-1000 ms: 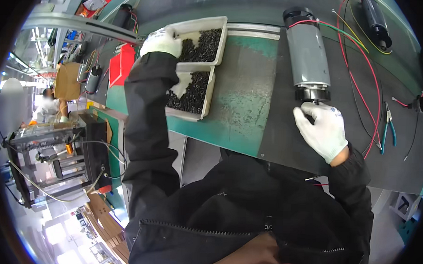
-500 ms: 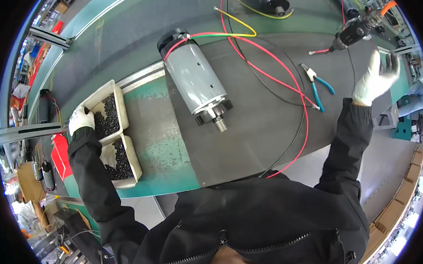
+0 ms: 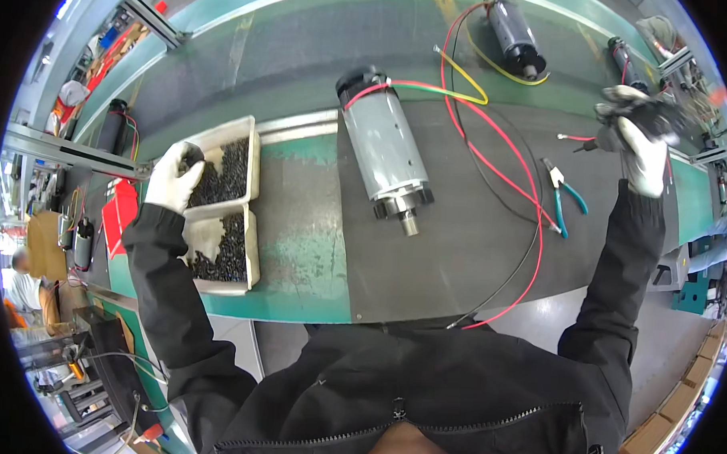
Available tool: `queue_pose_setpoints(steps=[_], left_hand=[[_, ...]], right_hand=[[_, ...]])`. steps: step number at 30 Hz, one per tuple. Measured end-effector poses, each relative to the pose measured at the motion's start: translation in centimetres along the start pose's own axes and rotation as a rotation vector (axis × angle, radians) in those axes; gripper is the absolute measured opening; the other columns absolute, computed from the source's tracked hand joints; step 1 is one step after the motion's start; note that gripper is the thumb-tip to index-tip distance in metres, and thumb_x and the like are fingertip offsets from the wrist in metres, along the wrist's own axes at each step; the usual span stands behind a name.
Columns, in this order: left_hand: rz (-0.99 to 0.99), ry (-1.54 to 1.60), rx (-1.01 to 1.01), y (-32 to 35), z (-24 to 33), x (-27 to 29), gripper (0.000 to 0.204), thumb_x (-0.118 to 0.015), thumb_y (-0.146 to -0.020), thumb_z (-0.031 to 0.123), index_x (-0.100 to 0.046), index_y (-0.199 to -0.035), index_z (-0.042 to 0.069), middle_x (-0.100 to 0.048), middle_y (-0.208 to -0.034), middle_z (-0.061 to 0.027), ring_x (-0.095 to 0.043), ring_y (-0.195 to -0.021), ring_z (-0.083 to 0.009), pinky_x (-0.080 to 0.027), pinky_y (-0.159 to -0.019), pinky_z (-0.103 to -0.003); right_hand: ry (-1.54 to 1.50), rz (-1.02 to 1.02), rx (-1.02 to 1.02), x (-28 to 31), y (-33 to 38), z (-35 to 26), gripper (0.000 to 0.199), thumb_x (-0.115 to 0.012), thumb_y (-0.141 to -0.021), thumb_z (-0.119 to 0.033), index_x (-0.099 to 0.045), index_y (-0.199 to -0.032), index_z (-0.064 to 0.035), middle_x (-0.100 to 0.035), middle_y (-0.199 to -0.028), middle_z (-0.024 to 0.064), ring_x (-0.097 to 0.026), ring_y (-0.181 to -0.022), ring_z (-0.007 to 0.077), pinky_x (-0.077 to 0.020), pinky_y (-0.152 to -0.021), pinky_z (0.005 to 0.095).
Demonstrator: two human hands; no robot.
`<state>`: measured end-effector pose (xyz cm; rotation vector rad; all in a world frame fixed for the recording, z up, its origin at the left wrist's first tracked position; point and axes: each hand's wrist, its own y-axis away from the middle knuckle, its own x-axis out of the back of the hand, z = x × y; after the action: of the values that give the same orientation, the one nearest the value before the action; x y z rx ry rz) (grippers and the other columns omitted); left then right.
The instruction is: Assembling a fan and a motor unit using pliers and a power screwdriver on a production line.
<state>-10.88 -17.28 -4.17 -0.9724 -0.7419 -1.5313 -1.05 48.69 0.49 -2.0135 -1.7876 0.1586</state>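
Observation:
My gloved left hand (image 3: 175,179) is at the upper of two cream trays (image 3: 254,163) that hold small black screw-like parts (image 3: 232,170). Its fingers are curled in a pinch over the tray's left side; what lies between them is too small to make out. On the far right, my gloved right hand (image 3: 643,149) wraps around a dark power screwdriver (image 3: 643,121), blurred by motion, its bit pointing left. Between the hands, a grey cylindrical motor (image 3: 386,148) lies on a dark mat, its shaft toward me. Red, black and yellow-green leads run from its far end.
Blue-handled pliers (image 3: 568,200) lie on the mat right of the looping red lead (image 3: 536,265). A second motor (image 3: 514,36) lies at the back, a smaller one (image 3: 625,64) farther right. The lower tray (image 3: 253,255) and a red box (image 3: 120,217) are at left, near a metal rail (image 3: 70,149).
My right hand, open beside the power screwdriver before, has closed around it. My left hand's fingers have curled together at the upper tray. The whole view has shifted, bringing more of the back motor into sight.

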Motion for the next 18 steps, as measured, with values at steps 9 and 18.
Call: queue_pose_setpoints(steps=[9, 18], left_hand=[[-0.465, 1.917, -0.206, 8.5, 21.8, -14.0, 0.030, -0.072, -0.084, 0.017, -0.056, -0.110, 0.011, -0.052, -0.085, -0.0088, -0.046, -0.062, -0.0142, -0.038, -0.053, -0.028], [-0.689, 2.401, 0.197, 10.9, 24.2, -17.7, 0.031, -0.064, -0.093, 0.021, -0.059, -0.120, 0.007, -0.059, -0.085, -0.0003, -0.042, -0.064, -0.0093, -0.037, -0.064, -0.027]], right_hand=[[-1.106, 0.116, 0.184, -14.9, 4.6, -6.5, 0.039, -0.057, -0.079, -0.016, -0.045, -0.109, 0.0049, -0.039, -0.094, 0.0075, -0.039, -0.088, 0.0170, -0.0333, -0.081, 0.0324], [-1.025, 0.070, 0.129, -16.6, 7.4, -5.3, 0.040, -0.055, -0.082, -0.017, -0.046, -0.111, 0.0087, -0.039, -0.097, 0.0107, -0.040, -0.091, 0.0183, -0.0363, -0.080, 0.0315]])
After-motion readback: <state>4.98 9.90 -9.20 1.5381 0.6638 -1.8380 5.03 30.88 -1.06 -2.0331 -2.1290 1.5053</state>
